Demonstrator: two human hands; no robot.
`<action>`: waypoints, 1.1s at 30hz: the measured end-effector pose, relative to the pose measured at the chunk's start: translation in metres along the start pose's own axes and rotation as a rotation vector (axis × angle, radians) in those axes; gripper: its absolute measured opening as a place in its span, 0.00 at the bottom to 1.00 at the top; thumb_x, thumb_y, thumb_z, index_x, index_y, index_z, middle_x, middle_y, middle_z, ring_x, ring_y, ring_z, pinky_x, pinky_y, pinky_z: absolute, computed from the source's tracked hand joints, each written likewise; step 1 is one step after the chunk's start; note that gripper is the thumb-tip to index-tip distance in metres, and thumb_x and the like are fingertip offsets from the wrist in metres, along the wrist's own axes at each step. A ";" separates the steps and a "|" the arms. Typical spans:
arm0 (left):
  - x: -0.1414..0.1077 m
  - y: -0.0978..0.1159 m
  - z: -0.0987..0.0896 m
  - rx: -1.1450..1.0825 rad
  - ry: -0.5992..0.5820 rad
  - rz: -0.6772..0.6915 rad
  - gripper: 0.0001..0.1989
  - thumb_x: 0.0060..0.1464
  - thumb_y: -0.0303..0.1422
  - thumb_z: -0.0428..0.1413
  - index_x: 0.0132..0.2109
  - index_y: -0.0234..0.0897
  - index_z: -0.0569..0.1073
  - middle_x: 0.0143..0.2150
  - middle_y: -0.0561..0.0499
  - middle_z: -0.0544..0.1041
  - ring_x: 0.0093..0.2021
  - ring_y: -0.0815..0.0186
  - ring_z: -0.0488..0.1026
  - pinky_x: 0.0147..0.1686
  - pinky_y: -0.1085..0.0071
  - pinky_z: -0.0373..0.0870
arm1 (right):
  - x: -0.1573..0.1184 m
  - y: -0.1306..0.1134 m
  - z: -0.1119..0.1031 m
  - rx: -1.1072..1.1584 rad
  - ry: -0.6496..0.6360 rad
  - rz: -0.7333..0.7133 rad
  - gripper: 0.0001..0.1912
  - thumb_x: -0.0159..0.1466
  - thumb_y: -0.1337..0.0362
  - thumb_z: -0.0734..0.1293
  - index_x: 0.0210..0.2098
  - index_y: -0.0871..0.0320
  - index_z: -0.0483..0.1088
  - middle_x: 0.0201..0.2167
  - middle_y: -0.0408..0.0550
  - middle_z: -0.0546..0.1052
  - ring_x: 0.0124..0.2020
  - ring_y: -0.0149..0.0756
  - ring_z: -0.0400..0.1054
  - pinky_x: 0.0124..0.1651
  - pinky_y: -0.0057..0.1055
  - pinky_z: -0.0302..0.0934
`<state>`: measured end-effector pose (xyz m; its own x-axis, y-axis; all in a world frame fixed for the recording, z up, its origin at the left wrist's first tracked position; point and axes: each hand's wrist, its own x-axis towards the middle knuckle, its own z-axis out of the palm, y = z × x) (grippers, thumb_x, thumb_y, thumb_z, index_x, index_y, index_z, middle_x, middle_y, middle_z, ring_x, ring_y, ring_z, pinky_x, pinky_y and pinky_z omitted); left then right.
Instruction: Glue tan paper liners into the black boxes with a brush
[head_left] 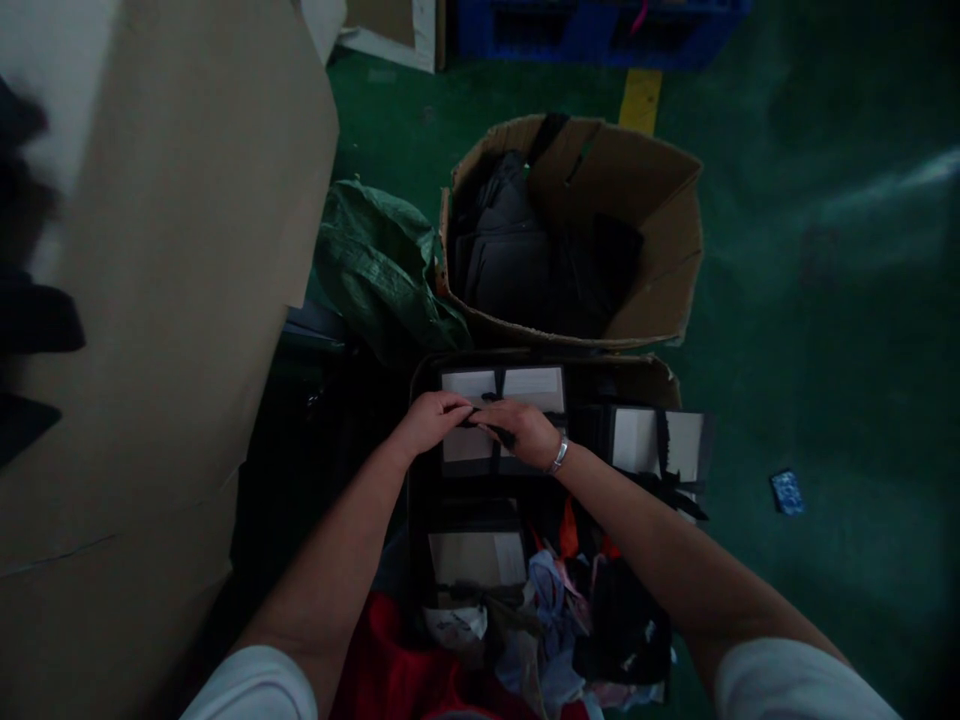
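My left hand (432,420) and my right hand (526,430) meet over a flat, pale bundle with dark edges (534,383), which is crossed by black strips. Both hands have their fingers pinched on a black strip (498,434) at the middle of the bundle. A metal bracelet (560,453) circles my right wrist. To the right lies a similar bundle (636,440), tied with a black strip whose loose ends hang out. Nearer to me, another pale, dark-edged block (469,558) is partly covered by cloth.
Beyond the bundles stands an open cardboard box (664,250) holding dark flat pieces. A green woven sack (375,260) slumps at its left. Large cardboard (187,300) covers the left side. Coloured cloth scraps (551,610) lie near me, and a small blue packet (787,492) on the green floor.
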<state>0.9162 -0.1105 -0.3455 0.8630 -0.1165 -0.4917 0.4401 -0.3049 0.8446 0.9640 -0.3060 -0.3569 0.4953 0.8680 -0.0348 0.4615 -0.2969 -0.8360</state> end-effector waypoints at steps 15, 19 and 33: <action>-0.050 -0.002 0.031 0.381 0.018 0.187 0.03 0.50 0.29 0.57 0.34 0.40 0.76 0.58 0.46 0.66 0.59 0.58 0.61 0.57 0.57 0.58 | 0.013 0.010 -0.015 0.684 -0.665 0.481 0.23 0.60 0.48 0.63 0.41 0.63 0.74 0.31 0.50 0.78 0.22 0.25 0.68 0.26 0.23 0.63; -0.037 -0.004 0.022 0.282 -0.209 0.193 0.05 0.51 0.33 0.56 0.33 0.38 0.75 0.43 0.49 0.75 0.46 0.64 0.71 0.49 0.65 0.65 | 0.017 -0.008 -0.013 0.167 -0.487 0.323 0.10 0.60 0.63 0.64 0.35 0.60 0.76 0.28 0.47 0.78 0.27 0.30 0.70 0.32 0.27 0.64; 0.007 -0.017 0.008 -0.001 -0.258 0.036 0.13 0.48 0.24 0.52 0.41 0.36 0.77 0.38 0.49 0.79 0.39 0.65 0.74 0.43 0.68 0.69 | -0.007 -0.016 0.015 -0.555 -0.125 -0.039 0.12 0.66 0.68 0.58 0.42 0.60 0.71 0.39 0.53 0.74 0.36 0.36 0.66 0.39 0.34 0.55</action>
<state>0.9124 -0.1140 -0.3647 0.7864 -0.3641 -0.4990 0.4105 -0.2956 0.8626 0.9422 -0.3009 -0.3520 0.3950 0.9130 -0.1022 0.8118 -0.3990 -0.4264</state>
